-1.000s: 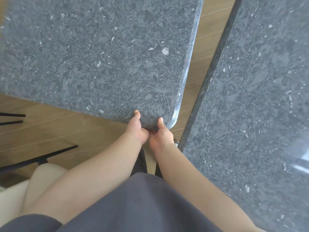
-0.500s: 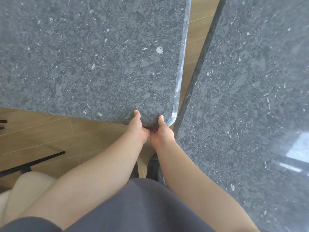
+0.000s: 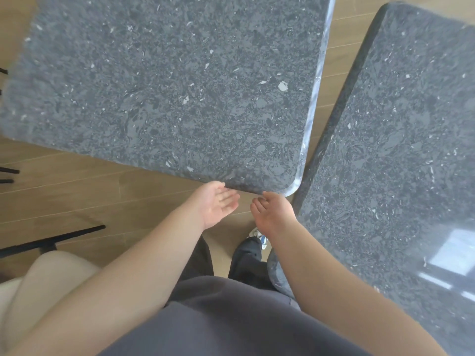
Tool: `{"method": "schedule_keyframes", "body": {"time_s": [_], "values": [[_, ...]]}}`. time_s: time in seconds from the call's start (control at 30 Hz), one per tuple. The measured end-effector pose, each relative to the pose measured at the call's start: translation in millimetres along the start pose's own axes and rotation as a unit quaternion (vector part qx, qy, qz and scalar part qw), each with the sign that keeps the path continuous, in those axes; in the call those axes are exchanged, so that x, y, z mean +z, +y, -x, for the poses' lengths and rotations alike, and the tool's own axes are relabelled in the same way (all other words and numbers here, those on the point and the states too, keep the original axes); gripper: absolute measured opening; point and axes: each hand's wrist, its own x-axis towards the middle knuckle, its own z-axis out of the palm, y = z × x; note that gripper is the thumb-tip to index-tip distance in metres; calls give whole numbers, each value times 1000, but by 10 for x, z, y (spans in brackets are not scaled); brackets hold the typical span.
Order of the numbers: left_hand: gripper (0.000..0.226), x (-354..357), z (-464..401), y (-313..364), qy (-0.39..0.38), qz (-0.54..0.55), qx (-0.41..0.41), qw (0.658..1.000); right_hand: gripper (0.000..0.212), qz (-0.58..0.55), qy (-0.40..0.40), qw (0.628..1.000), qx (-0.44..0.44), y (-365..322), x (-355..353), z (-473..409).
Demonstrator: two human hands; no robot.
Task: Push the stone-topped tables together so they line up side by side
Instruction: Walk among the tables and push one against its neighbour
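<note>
Two dark grey speckled stone tables fill the view. The left table (image 3: pixel 180 98) has its near right corner just in front of me, almost meeting the left edge of the right table (image 3: pixel 398 163); the gap between them widens toward the far end. My left hand (image 3: pixel 216 204) hangs palm up just below the left table's near edge, fingers relaxed and holding nothing. My right hand (image 3: pixel 272 211) is beside it under the corner, fingers loosely curled, also holding nothing.
Wooden floor (image 3: pixel 90 196) shows below and between the tables. Black chair legs (image 3: pixel 51 240) and a pale cushioned seat (image 3: pixel 38 278) stand at the lower left. My legs and a shoe (image 3: pixel 258 236) are beneath my hands.
Both hands have let go of the left table's near edge and dropped back, palms turned up. The near corner of the left table now lies closer to the right table.
</note>
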Motion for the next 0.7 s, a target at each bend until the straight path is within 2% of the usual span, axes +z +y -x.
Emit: {"method": "schedule_keyframes", "body": {"time_s": [0.1, 0.27, 0.4, 0.53, 0.7], "values": [[29, -328, 176, 174, -16, 9, 23, 1000, 37, 12, -54, 998, 4, 271, 222, 168], [22, -982, 456, 765, -38, 39, 78, 995, 46, 38, -130, 991, -24, 591, 924, 347], [21, -1809, 779, 1436, -42, 54, 128, 989, 40, 61, -133, 986, -74, 872, 1742, 608], [19, -2829, 1190, 2110, -6, 52, 199, 979, 26, 103, -129, 980, -109, 1373, 2641, 945], [22, -3902, 1710, 2693, 50, 80, 297, 950, 14, 188, -175, 956, -140, 2089, 3717, 1295]]}}
